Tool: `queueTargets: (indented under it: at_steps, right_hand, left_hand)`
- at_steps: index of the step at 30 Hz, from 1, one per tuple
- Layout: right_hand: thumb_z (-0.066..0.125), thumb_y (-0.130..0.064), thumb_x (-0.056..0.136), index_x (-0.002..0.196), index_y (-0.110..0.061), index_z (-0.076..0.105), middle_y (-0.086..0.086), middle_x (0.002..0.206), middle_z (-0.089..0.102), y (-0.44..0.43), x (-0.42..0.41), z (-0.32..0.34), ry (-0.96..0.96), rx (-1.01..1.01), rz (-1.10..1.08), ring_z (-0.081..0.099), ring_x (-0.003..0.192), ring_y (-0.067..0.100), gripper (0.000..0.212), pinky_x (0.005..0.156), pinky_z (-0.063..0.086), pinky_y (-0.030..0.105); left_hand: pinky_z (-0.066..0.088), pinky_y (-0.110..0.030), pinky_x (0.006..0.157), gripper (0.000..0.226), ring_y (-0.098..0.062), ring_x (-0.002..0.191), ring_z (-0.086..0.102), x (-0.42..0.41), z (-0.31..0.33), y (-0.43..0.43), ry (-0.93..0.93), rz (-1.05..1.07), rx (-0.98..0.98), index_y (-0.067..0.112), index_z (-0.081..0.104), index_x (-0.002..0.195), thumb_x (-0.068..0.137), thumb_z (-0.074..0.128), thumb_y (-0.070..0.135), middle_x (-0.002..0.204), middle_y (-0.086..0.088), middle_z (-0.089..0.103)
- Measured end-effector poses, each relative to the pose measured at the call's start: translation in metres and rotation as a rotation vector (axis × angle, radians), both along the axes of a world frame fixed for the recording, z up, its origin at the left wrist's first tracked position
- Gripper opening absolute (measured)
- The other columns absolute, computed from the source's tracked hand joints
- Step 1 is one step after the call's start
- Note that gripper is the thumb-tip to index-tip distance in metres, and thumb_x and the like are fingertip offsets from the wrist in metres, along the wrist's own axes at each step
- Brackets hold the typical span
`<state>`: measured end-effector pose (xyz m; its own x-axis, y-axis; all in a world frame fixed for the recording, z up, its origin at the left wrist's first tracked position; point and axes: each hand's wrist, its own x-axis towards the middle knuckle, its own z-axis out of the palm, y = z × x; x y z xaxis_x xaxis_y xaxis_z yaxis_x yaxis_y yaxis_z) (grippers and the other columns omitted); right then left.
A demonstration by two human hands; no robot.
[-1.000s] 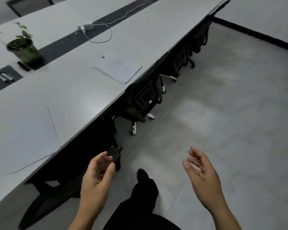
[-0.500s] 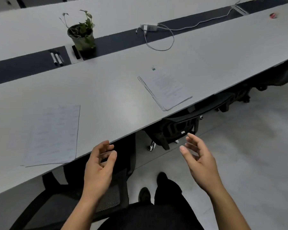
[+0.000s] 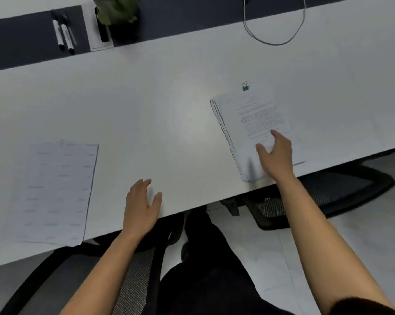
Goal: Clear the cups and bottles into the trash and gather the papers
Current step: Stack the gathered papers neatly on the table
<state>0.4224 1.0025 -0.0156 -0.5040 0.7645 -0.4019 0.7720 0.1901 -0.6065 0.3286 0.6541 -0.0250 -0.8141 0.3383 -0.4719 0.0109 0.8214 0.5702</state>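
Note:
A stack of printed papers (image 3: 248, 114) lies on the white table (image 3: 160, 114) at the right, near the front edge. My right hand (image 3: 276, 155) is over its near end with fingers spread, touching the top sheet. A small green binder clip (image 3: 245, 86) sits just beyond the stack. A second set of sheets (image 3: 53, 189) lies flat at the left front of the table. My left hand (image 3: 142, 205) hovers open over the table's front edge between the two piles, holding nothing. No cups or bottles are in view.
A potted plant (image 3: 117, 10), a black marker (image 3: 103, 30) and two pens (image 3: 63, 36) sit along the dark centre strip (image 3: 21, 42). A white cable loop (image 3: 273, 30) lies at the back right. Black mesh chairs (image 3: 323, 196) stand under the table edge.
The view has closed in on the table. My right hand reached forward onto the right-hand paper stack. My left hand moved forward over the table edge.

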Motion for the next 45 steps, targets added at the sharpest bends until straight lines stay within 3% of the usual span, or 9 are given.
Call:
queueTargets:
  at_steps: [6, 11, 20, 26, 34, 37, 41, 43, 45]
  right_hand:
    - [0.059, -0.055, 0.087, 0.158, -0.021, -0.005, 0.017, 0.165, -0.009, 0.08, -0.047, -0.045, -0.419, 0.075, -0.076, -0.011, 0.151, 0.037, 0.102, 0.121, -0.005, 0.053]
    - [0.057, -0.072, 0.078, 0.158, -0.019, 0.002, 0.016, 0.163, 0.002, 0.018, -0.064, -0.068, -0.427, 0.103, 0.031, -0.001, 0.15, 0.035, 0.11, 0.12, 0.003, 0.053]
    - [0.073, -0.069, 0.064, 0.143, -0.009, 0.031, 0.015, 0.139, 0.036, -0.111, -0.073, -0.062, -0.305, 0.164, 0.18, 0.033, 0.127, 0.035, 0.107, 0.1, 0.035, 0.049]
    - [0.073, -0.075, 0.059, 0.142, -0.01, 0.032, 0.013, 0.137, 0.037, -0.14, -0.044, -0.061, -0.304, 0.156, 0.18, 0.036, 0.125, 0.034, 0.114, 0.098, 0.04, 0.049]
    - [0.061, -0.082, 0.066, 0.148, -0.016, 0.025, 0.014, 0.142, 0.03, -0.155, -0.02, -0.055, -0.341, 0.158, 0.235, 0.033, 0.127, 0.037, 0.111, 0.101, 0.033, 0.054]
    - [0.059, -0.08, 0.072, 0.154, -0.012, 0.017, 0.015, 0.153, 0.023, -0.159, -0.007, -0.055, -0.317, 0.091, 0.204, 0.025, 0.137, 0.037, 0.114, 0.109, 0.026, 0.056]
    - [0.065, -0.065, 0.08, 0.156, -0.011, 0.011, 0.014, 0.16, 0.015, -0.175, 0.015, -0.054, -0.236, -0.06, -0.016, 0.015, 0.145, 0.035, 0.107, 0.115, 0.02, 0.056]
    - [0.067, -0.058, 0.083, 0.156, -0.011, 0.011, 0.014, 0.159, 0.014, -0.182, 0.025, -0.053, -0.232, -0.133, -0.109, 0.019, 0.144, 0.036, 0.103, 0.114, 0.023, 0.055]
    - [0.069, -0.051, 0.086, 0.155, -0.01, 0.011, 0.014, 0.157, 0.016, -0.185, 0.033, -0.053, -0.192, -0.247, -0.192, 0.03, 0.14, 0.036, 0.1, 0.112, 0.03, 0.048]
  left_hand:
    - [0.01, -0.042, 0.122, 0.064, -0.024, 0.153, 0.005, -0.017, -0.028, -0.006, -0.069, 0.021, -0.165, 0.015, 0.025, 0.156, 0.102, 0.046, 0.041, 0.165, -0.01, 0.01]
    - [0.01, -0.048, 0.121, 0.08, -0.026, 0.153, 0.003, -0.012, -0.038, -0.02, -0.056, -0.15, -0.321, 0.02, 0.016, 0.158, 0.092, 0.029, 0.064, 0.166, -0.009, -0.001]
    - [-0.003, -0.055, 0.118, 0.089, -0.028, 0.151, -0.019, -0.08, -0.028, -0.087, 0.131, 0.128, -0.436, 0.021, -0.009, 0.158, 0.095, 0.037, 0.065, 0.163, -0.013, -0.023]
    - [0.001, -0.061, 0.118, 0.088, -0.033, 0.151, -0.017, -0.065, -0.053, -0.128, -0.169, 0.327, -0.567, 0.028, -0.014, 0.156, 0.09, 0.018, 0.077, 0.164, -0.008, -0.023]
    - [0.01, -0.053, 0.117, 0.086, -0.035, 0.15, 0.002, 0.016, -0.042, -0.093, -0.128, 0.167, -0.494, 0.031, -0.006, 0.158, 0.089, 0.016, 0.078, 0.165, -0.011, -0.011]
    - [0.01, -0.055, 0.116, 0.087, -0.034, 0.15, 0.004, 0.015, -0.033, -0.105, -0.069, 0.422, -0.457, 0.031, 0.001, 0.158, 0.089, 0.026, 0.077, 0.166, -0.013, -0.005]
    - [0.009, -0.057, 0.117, 0.115, -0.035, 0.151, 0.002, 0.006, -0.029, -0.132, -0.166, 1.214, -0.251, 0.022, -0.005, 0.158, 0.078, 0.061, 0.072, 0.165, -0.013, -0.008]
    - [0.026, -0.058, 0.114, 0.138, -0.034, 0.148, 0.02, 0.002, -0.043, -0.156, -0.371, 1.617, -0.033, 0.027, -0.004, 0.157, 0.058, 0.081, 0.069, 0.165, -0.01, 0.005]
    - [0.052, -0.062, 0.086, 0.126, -0.033, 0.125, 0.054, 0.003, -0.055, -0.175, -0.562, 1.767, 0.349, 0.031, 0.029, 0.152, 0.047, 0.094, 0.056, 0.15, -0.01, 0.044]
